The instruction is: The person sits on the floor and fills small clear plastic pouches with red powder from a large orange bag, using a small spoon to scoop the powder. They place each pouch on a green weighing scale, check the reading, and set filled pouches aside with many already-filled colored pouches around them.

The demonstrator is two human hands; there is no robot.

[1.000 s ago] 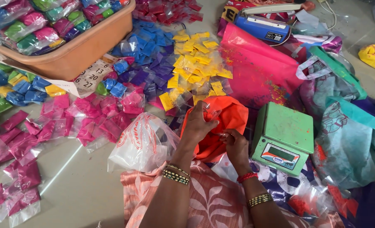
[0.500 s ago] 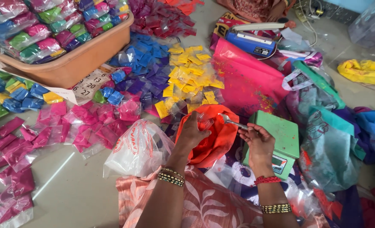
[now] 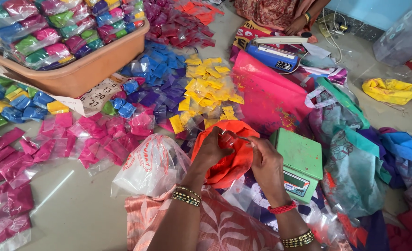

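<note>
My left hand [image 3: 211, 149] and my right hand [image 3: 264, 160] meet over an open orange bag of orange powder [image 3: 229, 160] in my lap. The left hand pinches a small clear packet with orange powder [image 3: 228, 139] at the bag's mouth. The right hand holds a small metal spoon [image 3: 241, 138] whose tip points into that packet. A green weighing scale [image 3: 300, 162] stands just right of my right hand. A clear plastic bag with red print [image 3: 145, 165] lies left of my left hand.
Small packets of coloured powder cover the floor: pink [image 3: 52, 144], blue [image 3: 155, 74], yellow [image 3: 206, 90], red [image 3: 183, 23]. A tan tub [image 3: 83, 69] of mixed packets sits far left. A blue heat sealer [image 3: 273, 55] and another person's hand [image 3: 299, 23] are beyond; coloured bags lie right.
My right hand has come from beside the scale up to the left hand, bringing the spoon to the small packet. The view has shifted slightly downward.
</note>
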